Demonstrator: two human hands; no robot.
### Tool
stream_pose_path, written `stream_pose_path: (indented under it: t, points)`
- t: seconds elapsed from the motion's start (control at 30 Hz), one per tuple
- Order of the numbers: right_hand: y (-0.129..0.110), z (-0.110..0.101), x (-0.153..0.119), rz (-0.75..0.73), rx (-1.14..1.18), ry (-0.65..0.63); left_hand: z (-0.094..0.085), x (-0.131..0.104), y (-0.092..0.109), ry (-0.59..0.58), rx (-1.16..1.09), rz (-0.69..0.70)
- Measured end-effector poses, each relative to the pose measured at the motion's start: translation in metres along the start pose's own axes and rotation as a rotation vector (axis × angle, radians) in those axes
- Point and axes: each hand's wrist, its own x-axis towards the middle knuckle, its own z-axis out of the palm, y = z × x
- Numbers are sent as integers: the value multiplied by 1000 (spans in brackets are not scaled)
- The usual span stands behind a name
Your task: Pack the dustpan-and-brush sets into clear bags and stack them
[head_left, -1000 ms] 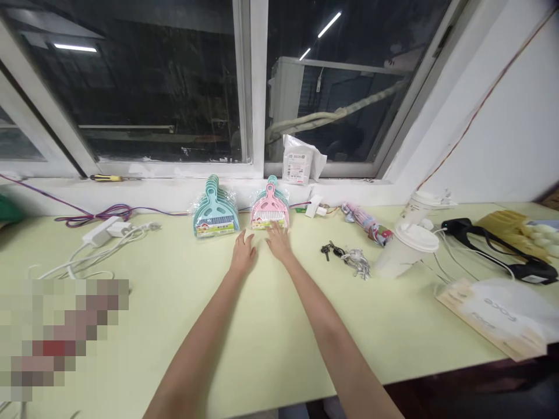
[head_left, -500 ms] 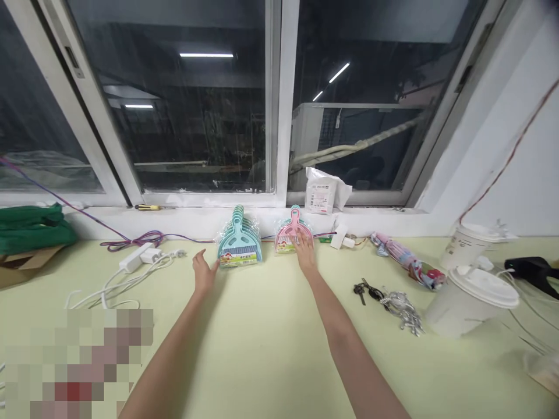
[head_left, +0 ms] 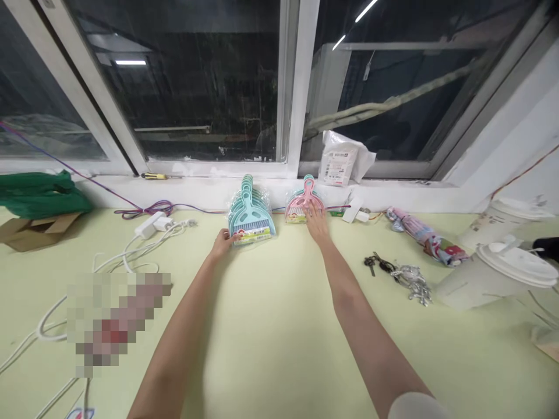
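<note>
before the windowsill (head_left: pixel 196 189), has a blue dustpan stack (head_left: pixel 250 214), then a smaller pink-fronted stack (head_left: pixel 297 205), with handles and long axes pointing up toward it. curls left hand (head_left: pixel 222 241) at the blue edge, cannot tell if grasping; spreads right hand (head_left: pixel 317 224), unclenched, across the pink front, partly blocking it. on the windowsill: white packet (head_left: pixel 340 165), screwdriver (head_left: pixel 154 176).

The right-hand dustpan stack (head_left: pixel 300 206) sits left of keys (head_left: pixel 371 263).

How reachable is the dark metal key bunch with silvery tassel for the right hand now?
Probably yes: the bare right hand, at the front of the wrapped pink plastic dustpan, would just need to leave it; the key bunch lies uncovered to the hand's right, with only pale green tabletop showing between.
</note>
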Motion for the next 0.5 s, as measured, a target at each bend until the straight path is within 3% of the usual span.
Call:
stream_pose_path:
  t: [0.17,0.27,0.43,0.5]
  points:
    - [-4,-15,-13,-60,44,25,7,-30,10,-207,-224,-93]
    - [-17,-29,-21,-64,64,32,15,-48,16,-252,-305,-176]
    - [-67,-68,-62,-70,238,240,41,-86,28,-226,-531,-254]
    - [-92,-86,-91,-181,372,223,54,-103,34,-230,-582,-249]
